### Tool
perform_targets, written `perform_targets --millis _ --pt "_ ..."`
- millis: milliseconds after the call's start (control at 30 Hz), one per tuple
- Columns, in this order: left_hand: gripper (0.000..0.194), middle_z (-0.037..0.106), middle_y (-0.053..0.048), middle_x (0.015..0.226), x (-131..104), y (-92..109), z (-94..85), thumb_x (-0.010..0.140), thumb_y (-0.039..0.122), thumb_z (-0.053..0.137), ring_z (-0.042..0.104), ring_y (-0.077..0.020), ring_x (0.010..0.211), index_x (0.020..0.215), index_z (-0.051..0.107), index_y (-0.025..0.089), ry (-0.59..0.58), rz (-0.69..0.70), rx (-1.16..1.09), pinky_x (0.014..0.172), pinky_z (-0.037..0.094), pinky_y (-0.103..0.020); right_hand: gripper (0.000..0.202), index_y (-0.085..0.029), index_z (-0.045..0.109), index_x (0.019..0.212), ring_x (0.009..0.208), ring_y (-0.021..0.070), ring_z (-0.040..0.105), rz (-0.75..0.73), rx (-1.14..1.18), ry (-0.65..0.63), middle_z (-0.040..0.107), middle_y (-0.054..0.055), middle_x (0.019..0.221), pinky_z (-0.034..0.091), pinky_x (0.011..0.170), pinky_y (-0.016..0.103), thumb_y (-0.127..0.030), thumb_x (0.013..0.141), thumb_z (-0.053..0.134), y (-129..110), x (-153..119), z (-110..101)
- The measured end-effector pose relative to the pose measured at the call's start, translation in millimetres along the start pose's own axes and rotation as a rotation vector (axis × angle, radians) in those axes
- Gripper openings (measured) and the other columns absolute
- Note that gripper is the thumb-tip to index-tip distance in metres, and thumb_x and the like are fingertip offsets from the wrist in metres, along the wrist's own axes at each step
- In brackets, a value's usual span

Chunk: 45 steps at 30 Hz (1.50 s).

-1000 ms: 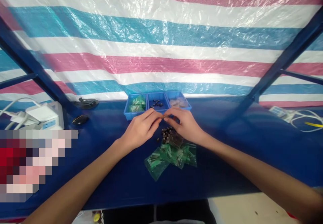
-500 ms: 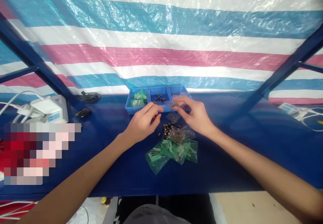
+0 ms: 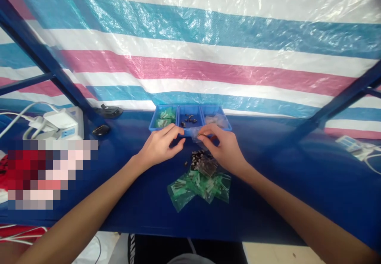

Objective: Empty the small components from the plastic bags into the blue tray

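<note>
My right hand pinches a small clear plastic bag in front of the blue three-part tray. Left of it, my left hand has thumb and fingers apart, with nothing between them. Green bags lie in the tray's left compartment, small dark parts in the middle one, and clear bags in the right one. Nearer me is a pile of dark parts, with a clear bag of brownish parts and green bags of metal pieces against it.
At the left are a power strip with white plugs, a black mouse and a black holder. White cables and an adapter lie at the right. A striped sheet hangs behind the blue table.
My right hand has moved slightly left and nearer me with the clear bag, uncovering the right compartment. My left hand's thumb and fingers have spread. The view has shifted slightly.
</note>
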<state>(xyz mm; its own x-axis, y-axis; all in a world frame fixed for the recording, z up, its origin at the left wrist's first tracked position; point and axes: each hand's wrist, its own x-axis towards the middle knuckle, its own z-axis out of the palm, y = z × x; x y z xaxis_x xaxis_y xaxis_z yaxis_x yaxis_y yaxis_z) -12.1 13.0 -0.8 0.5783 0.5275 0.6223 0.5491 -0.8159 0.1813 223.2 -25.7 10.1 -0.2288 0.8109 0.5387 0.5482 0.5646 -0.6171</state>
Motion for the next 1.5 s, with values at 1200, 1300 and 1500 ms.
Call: perform_targets --millis 1200,1300,1500 --pt "0.016 0.062 -0.006 0.101 2 5 7.7 0.102 0.026 0.051 0.062 -0.0134 0.082 0.108 0.064 0.019 -0.003 0.060 -0.031 0.069 0.049 -0.023 0.020 -0.024 0.057 0.108 0.086 0.0205 0.072 0.147 0.448 -0.174 0.078 0.005 0.101 0.054 0.070 0.033 -0.037 0.093 0.064 3 -4 1" --pt "0.018 0.062 -0.006 0.101 1 7 6.5 0.104 0.027 0.048 0.062 -0.0136 0.084 0.108 0.064 0.019 0.001 0.071 -0.045 0.071 0.049 -0.023 0.021 -0.024 0.059 0.110 0.079 0.0189 0.069 0.134 0.366 -0.145 0.078 0.004 0.101 0.051 0.065 0.031 -0.036 0.094 0.063 4 -6 3" --pt "0.018 0.062 -0.006 0.101 2 13 3.1 0.105 0.027 0.046 0.062 -0.0134 0.083 0.106 0.063 0.019 -0.016 0.056 -0.079 0.074 0.049 -0.024 0.021 -0.022 0.069 0.094 0.069 0.0179 0.061 0.012 -0.006 -0.053 0.073 0.003 0.086 0.046 0.063 0.031 -0.038 0.098 0.057 6 -6 4"
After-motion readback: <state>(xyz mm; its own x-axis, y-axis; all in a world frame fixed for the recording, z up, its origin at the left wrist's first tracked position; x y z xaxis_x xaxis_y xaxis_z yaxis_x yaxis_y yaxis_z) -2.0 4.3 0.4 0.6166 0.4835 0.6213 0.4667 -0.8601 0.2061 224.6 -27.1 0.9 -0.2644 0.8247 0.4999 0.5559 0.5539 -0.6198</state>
